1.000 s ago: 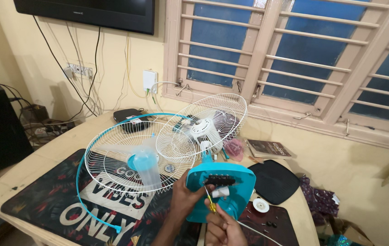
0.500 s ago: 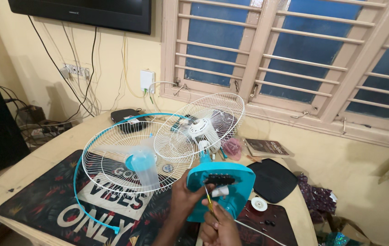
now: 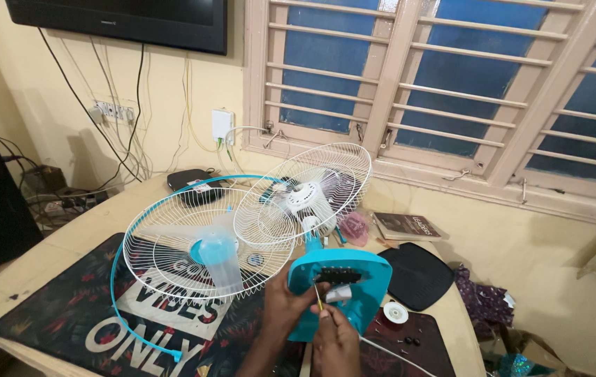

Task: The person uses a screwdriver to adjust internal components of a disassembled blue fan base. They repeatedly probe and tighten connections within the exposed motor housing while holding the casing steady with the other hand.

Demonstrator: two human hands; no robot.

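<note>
**Hands at the turquoise fan base**

While my left hand [image 3: 285, 301] grips the upended turquoise fan base [image 3: 343, 290] at its edge, fingers curled around it, my right hand [image 3: 334, 335] pinches a thin yellow-handled screwdriver [image 3: 318, 299] against its underside. Beside it lie the big white fan guard [image 3: 197, 241], the rear guard [image 3: 305, 195], a black pad [image 3: 418, 276] and a small white spool [image 3: 396, 312].

A room in a home, used as a makeshift repair spot. Cream walls, a shuttered wooden window [image 3: 452, 91] with blue panes, and a wall-mounted television [image 3: 123, 21] trailing loose cables to a socket strip [image 3: 111, 112]. A rounded table [image 3: 53, 244] holds a printed mat [image 3: 67, 307], a book [image 3: 406, 226] and taken-apart parts of a white and turquoise fan [image 3: 242, 223].
</note>
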